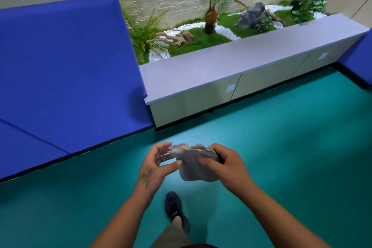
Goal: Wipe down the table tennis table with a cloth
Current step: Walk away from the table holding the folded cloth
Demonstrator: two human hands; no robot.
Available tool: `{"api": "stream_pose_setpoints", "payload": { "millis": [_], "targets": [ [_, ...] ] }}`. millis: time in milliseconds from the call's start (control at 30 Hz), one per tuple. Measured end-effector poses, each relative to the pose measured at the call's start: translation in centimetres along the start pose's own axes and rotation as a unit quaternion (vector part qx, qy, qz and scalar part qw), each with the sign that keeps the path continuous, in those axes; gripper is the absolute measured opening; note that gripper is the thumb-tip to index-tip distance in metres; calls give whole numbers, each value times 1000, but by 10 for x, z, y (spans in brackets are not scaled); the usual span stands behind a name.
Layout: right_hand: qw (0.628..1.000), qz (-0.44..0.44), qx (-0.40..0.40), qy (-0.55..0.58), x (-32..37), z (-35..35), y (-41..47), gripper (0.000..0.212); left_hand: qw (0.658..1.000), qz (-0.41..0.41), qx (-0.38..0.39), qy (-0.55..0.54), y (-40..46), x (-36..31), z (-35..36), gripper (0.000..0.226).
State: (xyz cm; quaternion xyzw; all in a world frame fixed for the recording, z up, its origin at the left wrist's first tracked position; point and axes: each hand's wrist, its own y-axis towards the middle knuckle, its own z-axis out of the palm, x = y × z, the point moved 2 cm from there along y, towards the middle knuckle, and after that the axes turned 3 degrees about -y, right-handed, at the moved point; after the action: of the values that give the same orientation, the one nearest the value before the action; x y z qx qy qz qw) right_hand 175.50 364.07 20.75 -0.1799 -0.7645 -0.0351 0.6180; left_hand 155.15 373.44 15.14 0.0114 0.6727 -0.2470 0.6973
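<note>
A: Hands first. Right hand (225, 164) has its fingers curled round the right side of the grey cloth (194, 164), thumb on the front face, so it's properly pinching it. Left hand (156, 164) is half spread, thumb tip touching the cloth's left side, fingertips near the top corner but looks like they're not closed on it.

B: So where's the cloth, exactly?

A: Bunched up in mid-air btwn both hands, at about waist height, over the teal floor (281, 157). Nothing's carrying it but the hands. One dark shoe (176, 210) is right below, mid-stride by the look of it.

B: And the table tennis table?

A: Not in view. Just blue padded panels (60, 66) at left, a low grey-topped cabinet (231, 66) ahead, and an indoor garden (201, 32) w/ ferns and white pebbles behind it.

B: What could go wrong from here?

A: Mostly the grip, imo. Only the right hand really holds the cloth; if that one shifts while the left is loose, the cloth drops to the floor, picks up grit, then smears or scratches the table surface.

B: Anything else?

A: It's crumpled. Wiping w/ a wad gives poor contact and streaks, so it prob needs folding flat first. Also eyes are on the hands while walking, so the cabinet's front corner is a bump risk. Can't tell if the cloth's damp or dry.
</note>
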Motion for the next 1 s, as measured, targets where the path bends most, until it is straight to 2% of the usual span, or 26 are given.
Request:
{"api": "stream_pose_setpoints", "payload": {
  "millis": [133,233,333,467,533,733,867,1000],
  "targets": [
    [998,17,-22,56,16,-9,62,53,998,-11,58,-4,63,-29,8,71],
    [996,23,-21,78,27,-13,108,55,996,-15,90,6,111,-53,14,69],
    [994,36,-21,100,31,-18,144,54,995,-19,101,-2,143,-75,23,57],
    [995,49,-7,92,27,-30,193,48,996,-19,87,16,184,-98,37,42],
    [994,56,8,93,25,-41,222,32,997,-18,64,29,209,-108,47,35],
    [999,4,33,26,27,-82,326,10,998,-22,16,54,288,-130,96,24],
    [999,15,36,1,21,-114,391,13,998,-25,-10,60,335,-146,127,22],
    [997,21,80,-3,23,-140,449,20,998,-52,-19,32,380,-158,143,15]
  ]
}}
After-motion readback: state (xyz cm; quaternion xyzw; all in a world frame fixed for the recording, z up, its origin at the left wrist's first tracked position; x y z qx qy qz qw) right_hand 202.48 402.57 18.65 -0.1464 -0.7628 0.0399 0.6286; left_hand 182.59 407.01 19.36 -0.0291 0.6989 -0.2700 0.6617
